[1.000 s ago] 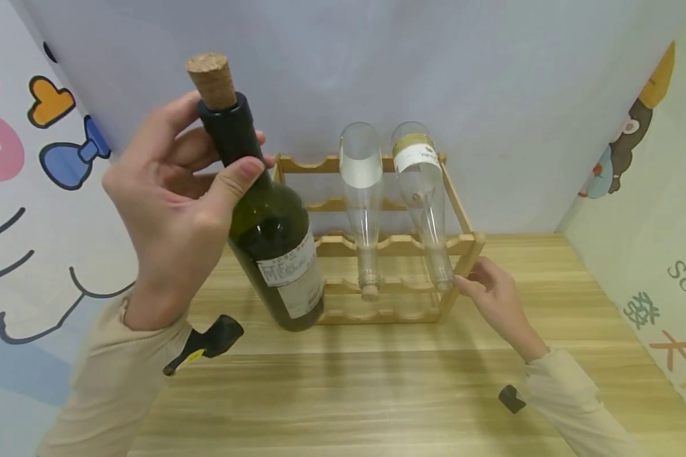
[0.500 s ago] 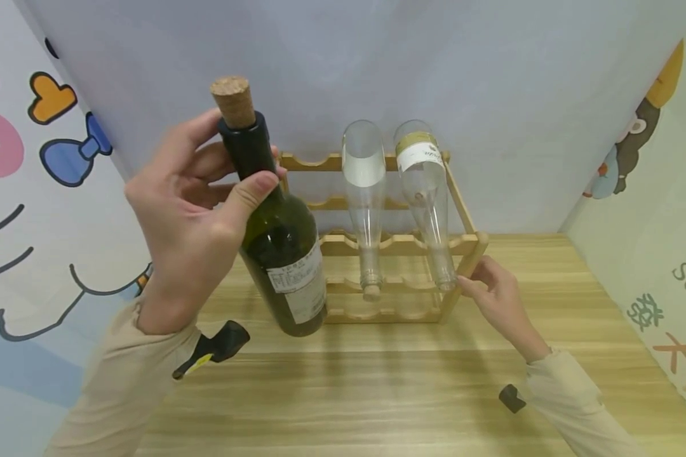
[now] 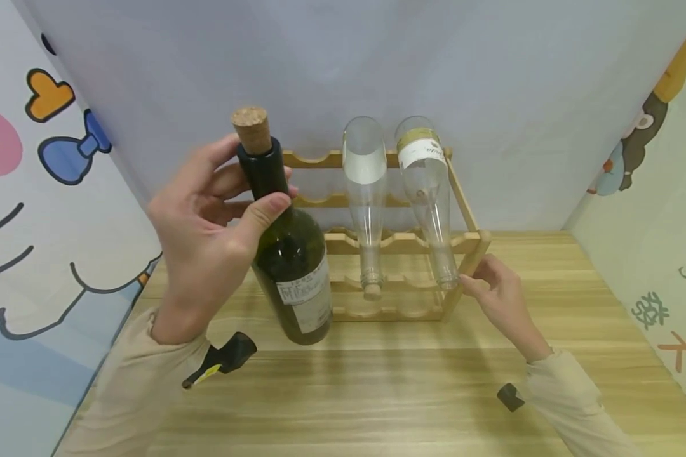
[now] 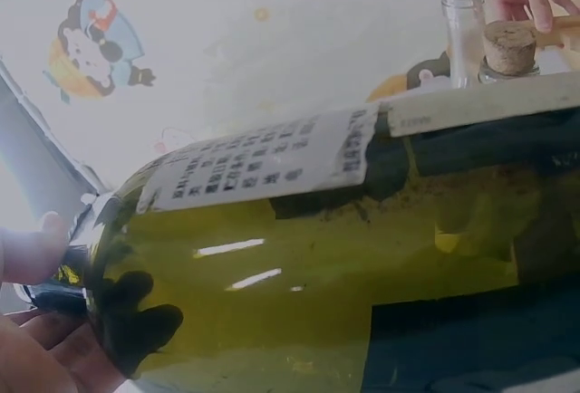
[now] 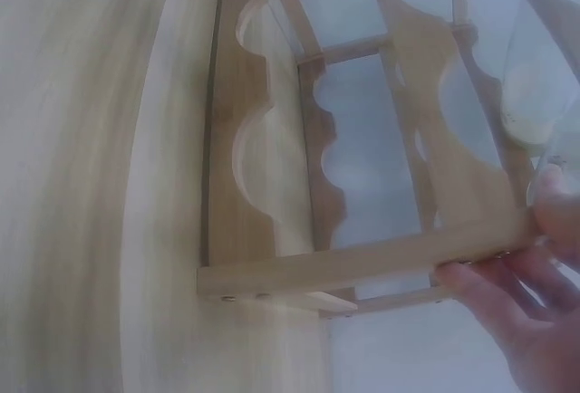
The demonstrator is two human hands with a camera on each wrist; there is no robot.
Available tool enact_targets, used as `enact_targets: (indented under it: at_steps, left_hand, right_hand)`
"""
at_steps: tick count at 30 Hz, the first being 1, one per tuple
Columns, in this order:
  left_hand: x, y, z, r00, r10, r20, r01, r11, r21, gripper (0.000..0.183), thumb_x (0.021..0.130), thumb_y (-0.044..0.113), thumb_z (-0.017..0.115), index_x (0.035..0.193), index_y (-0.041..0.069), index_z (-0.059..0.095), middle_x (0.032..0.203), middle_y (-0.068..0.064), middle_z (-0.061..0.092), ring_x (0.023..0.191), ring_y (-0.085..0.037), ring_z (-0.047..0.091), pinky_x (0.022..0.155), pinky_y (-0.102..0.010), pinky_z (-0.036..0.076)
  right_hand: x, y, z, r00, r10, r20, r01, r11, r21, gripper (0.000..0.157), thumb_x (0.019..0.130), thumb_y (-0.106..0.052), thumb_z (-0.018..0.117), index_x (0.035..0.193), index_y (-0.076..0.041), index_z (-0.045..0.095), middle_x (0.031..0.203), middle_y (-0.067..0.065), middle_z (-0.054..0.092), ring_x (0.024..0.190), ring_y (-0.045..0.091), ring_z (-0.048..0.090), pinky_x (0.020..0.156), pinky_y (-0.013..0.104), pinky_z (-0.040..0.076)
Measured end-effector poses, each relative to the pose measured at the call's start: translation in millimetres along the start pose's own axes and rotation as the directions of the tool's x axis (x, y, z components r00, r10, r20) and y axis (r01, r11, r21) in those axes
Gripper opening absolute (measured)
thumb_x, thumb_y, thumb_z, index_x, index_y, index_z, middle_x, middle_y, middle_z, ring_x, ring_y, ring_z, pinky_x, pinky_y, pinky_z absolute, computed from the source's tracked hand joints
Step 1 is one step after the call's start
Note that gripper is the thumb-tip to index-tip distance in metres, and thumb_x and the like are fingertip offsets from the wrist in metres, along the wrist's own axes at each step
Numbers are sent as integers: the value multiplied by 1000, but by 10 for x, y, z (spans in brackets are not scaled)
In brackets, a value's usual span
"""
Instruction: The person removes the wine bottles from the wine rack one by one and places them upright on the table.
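My left hand grips a dark green wine bottle round its neck, thumb in front. The bottle leans slightly, with a tapered cork in its mouth and a white label on its side. It overlaps the left end of a wooden wine rack. Two clear glass bottles lie on the rack's top tier, necks toward me: a corked bottle and a bottle with a gold-and-white label. My right hand pinches the rack's right front upright; the right wrist view shows thumb and fingers on either side.
The rack's lower tier shows bare scalloped rails. A pale wall rises behind it, and printed cartoon panels stand left and right. The wood-grain tabletop extends in front. A black device sits at my left wrist.
The left hand has carried the green bottle to the right and a little lower, closer over the rack's left end. My right hand stays on the rack's upright.
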State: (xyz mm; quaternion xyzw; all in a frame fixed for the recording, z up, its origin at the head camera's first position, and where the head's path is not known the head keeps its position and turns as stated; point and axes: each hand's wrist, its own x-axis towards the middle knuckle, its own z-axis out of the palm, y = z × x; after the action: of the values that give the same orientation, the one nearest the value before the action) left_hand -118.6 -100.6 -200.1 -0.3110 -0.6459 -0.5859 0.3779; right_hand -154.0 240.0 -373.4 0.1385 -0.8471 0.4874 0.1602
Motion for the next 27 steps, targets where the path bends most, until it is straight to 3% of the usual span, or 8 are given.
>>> enact_targets:
  at_steps: [9, 18, 27]
  left_hand:
    - [-129, -10, 12, 999, -30, 37, 30, 1000, -2, 50, 70, -18, 73, 118, -9, 58, 88, -20, 69, 75, -25, 69, 62, -33, 58]
    - [-223, -35, 23, 996, -39, 76, 42, 998, -36, 51, 70, -21, 71, 117, -13, 55, 91, -23, 68, 75, -25, 69, 61, -34, 58]
    - [-360, -71, 6, 995, -68, 68, 67, 998, 17, 50, 69, -20, 72, 115, -10, 57, 89, -20, 70, 79, -21, 70, 62, -30, 58]
  right_hand:
    - [13, -6, -19, 999, 6, 37, -6, 1000, 17, 18, 86, 11, 60, 103, 14, 53, 89, 20, 59, 82, 5, 59, 66, 24, 57]
    - [26, -6, -22, 1000, 8, 25, -9, 1000, 12, 21, 86, 11, 60, 106, 14, 54, 91, 12, 60, 82, 5, 59, 66, 23, 57]
    - [11, -20, -29, 999, 15, 35, -14, 1000, -11, 21, 87, 9, 59, 107, 13, 53, 93, 18, 59, 84, 3, 58, 67, 22, 56]
